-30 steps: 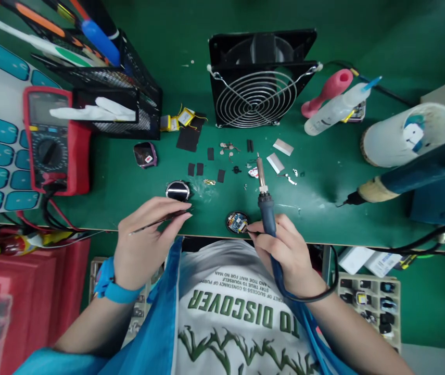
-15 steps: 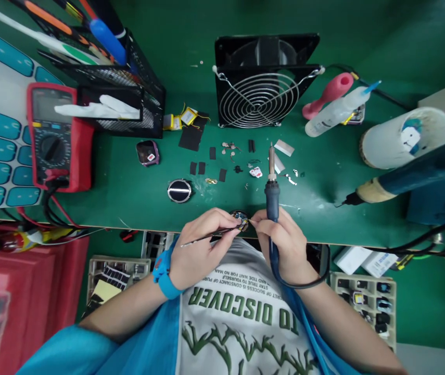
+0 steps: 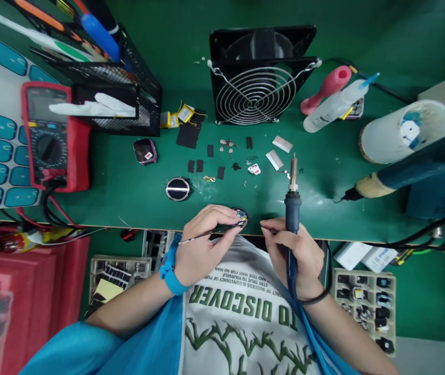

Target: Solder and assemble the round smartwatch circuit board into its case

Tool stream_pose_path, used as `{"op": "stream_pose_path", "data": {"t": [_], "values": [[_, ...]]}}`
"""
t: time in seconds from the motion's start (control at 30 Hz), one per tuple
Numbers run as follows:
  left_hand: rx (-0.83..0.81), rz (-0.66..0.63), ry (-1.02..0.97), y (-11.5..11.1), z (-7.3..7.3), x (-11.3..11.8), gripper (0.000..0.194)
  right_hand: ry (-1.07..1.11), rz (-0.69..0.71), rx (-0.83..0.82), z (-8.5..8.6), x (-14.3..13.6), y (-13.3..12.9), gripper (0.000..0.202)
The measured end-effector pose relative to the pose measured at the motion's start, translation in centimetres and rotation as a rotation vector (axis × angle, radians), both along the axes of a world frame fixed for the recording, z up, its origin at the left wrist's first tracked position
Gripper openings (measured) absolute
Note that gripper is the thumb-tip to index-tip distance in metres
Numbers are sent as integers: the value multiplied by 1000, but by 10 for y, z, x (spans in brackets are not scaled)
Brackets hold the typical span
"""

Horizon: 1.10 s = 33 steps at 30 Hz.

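Note:
My left hand holds a small round device with exposed electronics between thumb and fingers at the bench edge. Thin dark tweezers lie within the same hand, their tail sticking out to the left. My right hand is closed around a soldering iron, whose metal tip points up and away from me. Its thumb and forefinger nearly meet, apart from the device; whether anything tiny sits between them cannot be made out.
A black fan stands at the back. Small parts, black pads and a round watch case lie before it. Left are a red multimeter and mesh holder; right, bottles, a white cup and a dark blue tool.
My right hand has moved right, away from the device, carrying the soldering iron along. My left hand stays near the same spot with the device. The view has shifted slightly.

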<state>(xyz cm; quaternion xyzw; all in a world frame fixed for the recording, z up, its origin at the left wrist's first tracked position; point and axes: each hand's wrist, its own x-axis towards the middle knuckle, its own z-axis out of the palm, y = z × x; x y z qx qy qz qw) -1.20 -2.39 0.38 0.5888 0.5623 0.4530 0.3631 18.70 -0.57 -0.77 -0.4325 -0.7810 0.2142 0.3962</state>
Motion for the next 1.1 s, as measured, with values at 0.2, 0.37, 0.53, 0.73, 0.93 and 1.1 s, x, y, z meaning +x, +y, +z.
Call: {"op": "stream_pose_path", "data": {"t": [0.2,0.37,0.53,0.73,0.93,1.1], "values": [[-31,32,-8,-3,-1,3,8,12,46,-11,-3,-2,-4,25],[-80,78,-49,-6,-5,2,7,29,99,-50,-7,-4,-7,24],[-75,72,-79,-6,-7,0,9,13,172,-29,-12,-4,-9,22],[-51,47,31,-5,-4,0,7,-51,269,12,-14,-2,-12,17],[-23,20,73,-4,-2,1,10,-33,268,39,-11,-1,-10,18],[-6,45,82,-5,-5,2,10,-145,222,71,-12,2,-4,18]]}}
